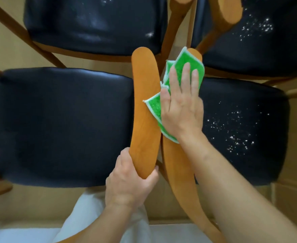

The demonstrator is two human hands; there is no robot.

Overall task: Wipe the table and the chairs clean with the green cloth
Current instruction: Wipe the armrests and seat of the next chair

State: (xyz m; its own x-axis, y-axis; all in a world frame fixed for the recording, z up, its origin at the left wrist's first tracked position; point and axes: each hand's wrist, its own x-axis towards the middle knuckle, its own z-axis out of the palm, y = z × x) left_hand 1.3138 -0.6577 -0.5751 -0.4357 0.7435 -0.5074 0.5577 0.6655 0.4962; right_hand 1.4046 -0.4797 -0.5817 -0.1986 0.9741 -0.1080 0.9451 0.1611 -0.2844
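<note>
I look straight down on several wooden chairs with black padded seats. My right hand [181, 106] lies flat with straight fingers on the green cloth [154, 107], pressing it onto the curved wooden backrest of the right chair [181, 174]. My left hand [130, 181] grips the near end of the left chair's wooden backrest [144, 102]. The left chair's seat [60, 127] looks clean. White crumbs speckle the right chair's seat [240, 130]. No table is in view.
Two more chairs stand farther away: one seat at top left [91, 23] with faint dusty smears, one at top right [256, 32] dotted with white crumbs. The floor [4, 50] is beige. My white trousers [84, 216] show at the bottom.
</note>
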